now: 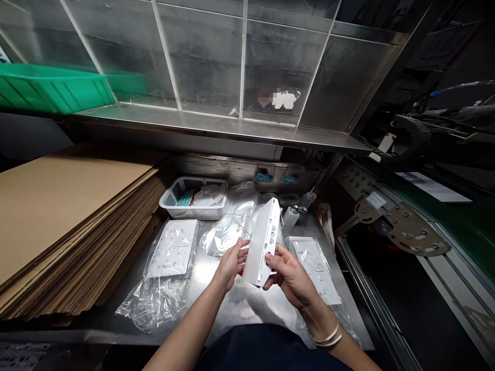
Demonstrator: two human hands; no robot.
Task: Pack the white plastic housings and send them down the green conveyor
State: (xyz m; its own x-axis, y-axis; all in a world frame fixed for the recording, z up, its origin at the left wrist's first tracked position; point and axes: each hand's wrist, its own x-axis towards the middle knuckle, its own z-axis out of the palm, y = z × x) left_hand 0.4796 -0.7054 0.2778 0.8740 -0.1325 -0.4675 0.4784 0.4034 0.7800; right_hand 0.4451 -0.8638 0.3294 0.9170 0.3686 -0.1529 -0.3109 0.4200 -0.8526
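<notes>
Both my hands hold a white plastic panel (263, 242) on edge above the steel bench (240, 304). My left hand (231, 264) grips its left face, fingers curled against it. My right hand (290, 274) grips its lower right edge with thumb and fingers closed. A clear plastic bag (226, 232) lies just behind the panel. Another white panel in a clear bag (172, 250) lies to the left, and a bagged panel (315, 265) lies to the right, under my right wrist.
A tall stack of flat cardboard sheets (65, 221) fills the left side. A grey tray (195, 198) with small items stands at the back. A small bottle (292, 215) stands behind the panel. A green crate (50, 87) sits on the upper shelf; machinery with a perforated metal arm (402, 226) stands right.
</notes>
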